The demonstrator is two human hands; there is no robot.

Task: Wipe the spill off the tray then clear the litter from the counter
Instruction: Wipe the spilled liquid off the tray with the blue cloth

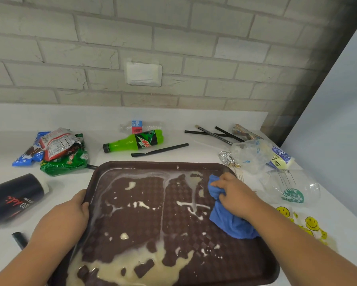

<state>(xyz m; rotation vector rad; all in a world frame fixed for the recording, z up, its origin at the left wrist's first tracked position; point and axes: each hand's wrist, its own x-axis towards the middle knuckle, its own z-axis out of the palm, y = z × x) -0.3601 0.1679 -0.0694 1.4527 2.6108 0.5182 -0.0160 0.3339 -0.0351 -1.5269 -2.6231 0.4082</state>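
Brown tray [153, 163] holding milky spill [130, 268], right fingers [217, 183] clutching blue cloth [229, 223] — left fingers [83, 200] gripping its rim.

A brown plastic tray [144, 215] lies flat, smeared with a creamy white spill [130, 265]. A crumpled blue cloth [231, 226] rests on its right part.

Place: I'd call it a pantry or break-room counter.
Surface: white counter [202, 155], grey brick wall [111, 38] behind.
Fixture: taped-over wall socket [144, 73].
Clues: cafeteria-style tray [144, 164], snack wrappers [58, 149], soda bottle [134, 141].
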